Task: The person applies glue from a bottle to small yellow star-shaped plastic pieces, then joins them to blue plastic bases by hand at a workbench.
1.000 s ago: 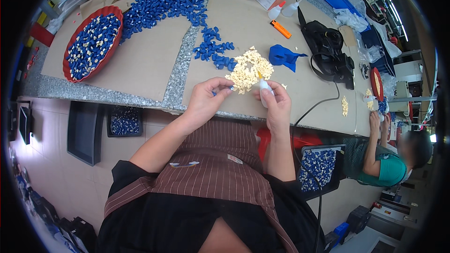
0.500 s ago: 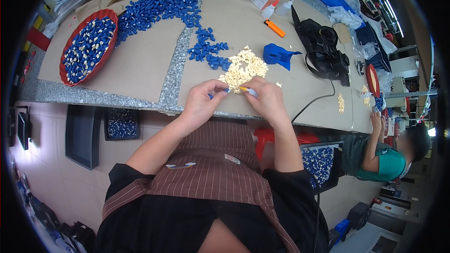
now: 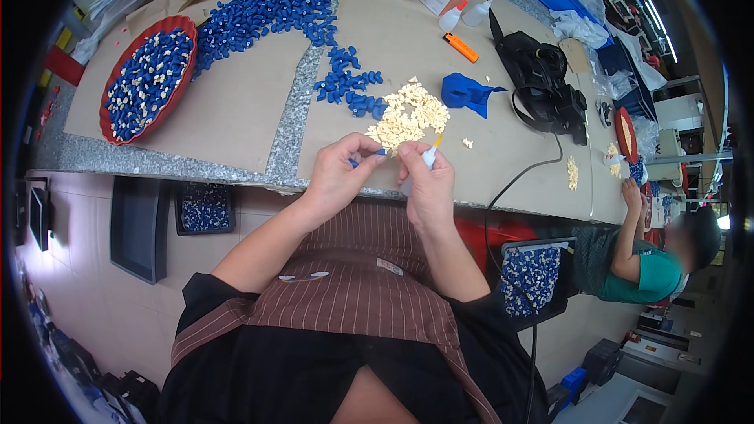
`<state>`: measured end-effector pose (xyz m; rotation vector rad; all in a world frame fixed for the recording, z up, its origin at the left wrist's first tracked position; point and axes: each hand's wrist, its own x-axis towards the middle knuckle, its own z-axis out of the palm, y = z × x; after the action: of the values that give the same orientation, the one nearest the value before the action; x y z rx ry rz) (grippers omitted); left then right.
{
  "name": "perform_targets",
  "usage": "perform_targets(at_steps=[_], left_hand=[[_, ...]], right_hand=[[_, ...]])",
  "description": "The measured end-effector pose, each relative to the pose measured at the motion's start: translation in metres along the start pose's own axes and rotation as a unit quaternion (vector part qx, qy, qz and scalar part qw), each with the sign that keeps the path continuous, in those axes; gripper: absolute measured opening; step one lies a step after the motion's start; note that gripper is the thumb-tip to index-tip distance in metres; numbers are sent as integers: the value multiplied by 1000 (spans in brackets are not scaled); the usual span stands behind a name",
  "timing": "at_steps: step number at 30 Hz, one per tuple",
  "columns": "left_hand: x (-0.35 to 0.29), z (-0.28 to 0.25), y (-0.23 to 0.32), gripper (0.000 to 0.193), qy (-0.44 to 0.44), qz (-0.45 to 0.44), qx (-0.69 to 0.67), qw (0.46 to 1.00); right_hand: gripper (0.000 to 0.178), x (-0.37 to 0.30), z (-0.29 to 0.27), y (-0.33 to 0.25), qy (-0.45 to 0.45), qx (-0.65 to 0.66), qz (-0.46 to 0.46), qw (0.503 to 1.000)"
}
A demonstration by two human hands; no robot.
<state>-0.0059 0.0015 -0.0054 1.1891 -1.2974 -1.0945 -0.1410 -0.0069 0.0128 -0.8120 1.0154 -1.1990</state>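
My left hand (image 3: 339,171) is closed, pinching a small blue plastic piece (image 3: 380,152) at its fingertips. A second bit of blue (image 3: 353,162) shows between its fingers. My right hand (image 3: 430,188) is wrapped round a small white squeeze bottle (image 3: 429,158) with a thin yellow tip, which points up and away from the left hand. Its thumb and forefinger come close to the blue piece; whether they also pinch something small I cannot tell. Just beyond both hands lies a pile of cream-coloured small pieces (image 3: 420,110), with loose blue pieces (image 3: 342,82) to its left.
A red scalloped bowl (image 3: 191,31) of blue and cream pieces stands at left. Rightward lie a blue cloth-like scrap (image 3: 465,94), an orange cutter (image 3: 461,47), a black strapped device (image 3: 542,71) with a cable, and two squeeze bottles (image 3: 452,18). A co-worker (image 3: 656,271) sits far right.
My right hand has turned and drawn nearer to me, swinging the bottle's yellow tip from beside the blue piece to pointing away. My left hand has barely moved.
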Motion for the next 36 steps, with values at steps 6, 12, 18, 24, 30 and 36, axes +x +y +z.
perform_targets(at_steps=[6, 12, 18, 24, 30, 36], left_hand=[[-1, 0, 0, 12, 5, -13, -27, 1000], [-3, 1, -1, 11, 15, -5, -15, 1000], [-6, 4, -8, 9, 44, 87, 57, 994], [-6, 2, -9, 8, 51, 101, 49, 992], [-6, 2, -4, 9, 39, 128, 100, 986], [-7, 3, -9, 9, 28, 176, 143, 973]], right_hand=[[11, -5, 9, 7, 28, 8, -19, 999], [10, -6, 10, 8, 36, 6, -22, 999], [10, -8, 14, 13, 57, -22, -37, 997], [11, -2, 9, 0, 27, -111, 9, 993], [10, 1, -5, -7, -22, -191, 10, 981], [8, 2, -10, -3, -22, -198, 31, 980]])
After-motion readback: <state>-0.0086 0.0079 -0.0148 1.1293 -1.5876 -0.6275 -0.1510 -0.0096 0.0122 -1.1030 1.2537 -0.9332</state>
